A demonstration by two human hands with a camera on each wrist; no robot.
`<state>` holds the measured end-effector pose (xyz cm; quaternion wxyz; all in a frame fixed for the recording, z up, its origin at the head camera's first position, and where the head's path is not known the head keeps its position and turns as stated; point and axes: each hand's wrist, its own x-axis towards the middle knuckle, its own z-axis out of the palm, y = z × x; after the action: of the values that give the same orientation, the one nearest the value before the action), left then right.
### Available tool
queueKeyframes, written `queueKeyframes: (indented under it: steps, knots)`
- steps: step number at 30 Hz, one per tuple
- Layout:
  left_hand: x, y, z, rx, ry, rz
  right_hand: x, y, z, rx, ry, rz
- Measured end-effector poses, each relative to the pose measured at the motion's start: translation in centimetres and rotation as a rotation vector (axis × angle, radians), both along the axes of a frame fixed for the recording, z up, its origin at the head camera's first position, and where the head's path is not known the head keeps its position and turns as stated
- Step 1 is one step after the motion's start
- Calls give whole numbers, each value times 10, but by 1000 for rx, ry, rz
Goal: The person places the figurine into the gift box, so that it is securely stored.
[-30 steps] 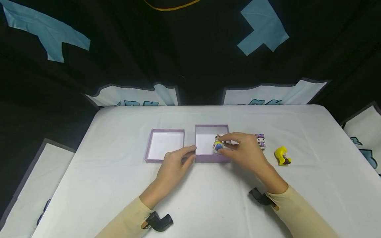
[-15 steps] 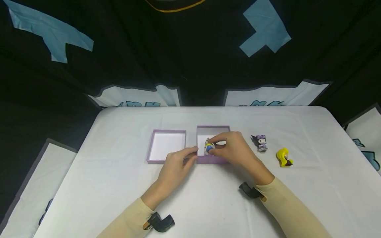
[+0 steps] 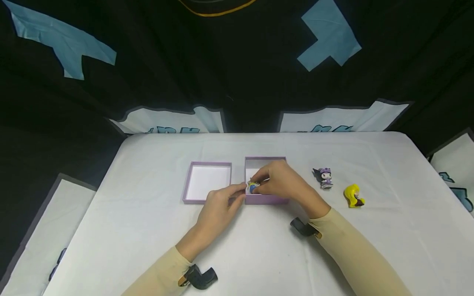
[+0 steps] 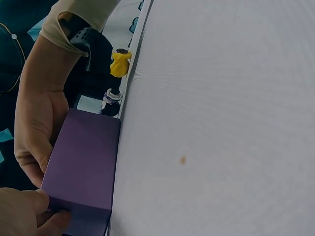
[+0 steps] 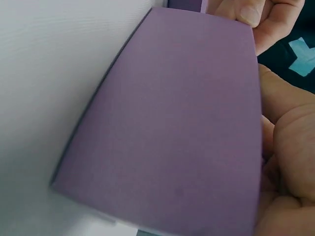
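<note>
A purple box (image 3: pixel 266 200) with a white inside stands open on the table. My left hand (image 3: pixel 219 206) holds its left wall near the front corner; in the left wrist view one fingertip is at the rim and another against the outside of the wall. My right hand (image 3: pixel 283 183) reaches into the box and pinches a small figurine (image 3: pixel 253 188) in yellow and blue, low beside the left wall. The fingers partly cover the figurine. In the right wrist view the box's front wall (image 5: pixel 167 118) hides the figurine.
A shallow purple lid (image 3: pixel 207 183) lies left of the box, white inside up. To the right, a purple and black figurine (image 3: pixel 325 178) stands upright and a yellow-haired figurine (image 3: pixel 353 195) lies nearby. White cloth covers the table (image 3: pixel 155 176); dark curtains hang behind.
My right hand has moved left and lower into the box with the yellow and blue figurine, uncovering the purple and black figurine. My left hand has stayed at the box's left wall.
</note>
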<state>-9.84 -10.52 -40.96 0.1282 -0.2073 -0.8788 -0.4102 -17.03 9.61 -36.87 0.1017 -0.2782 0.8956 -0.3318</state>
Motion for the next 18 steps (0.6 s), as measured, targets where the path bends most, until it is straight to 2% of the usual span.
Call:
queueKeyframes:
  steps: [13, 18]
  knots:
    - [0, 1, 1, -4, 13, -2, -6, -6, 2, 60, -41, 130]
    - [1, 1, 2, -13, 11, 3, -6, -2, 4, 92, -37, 139]
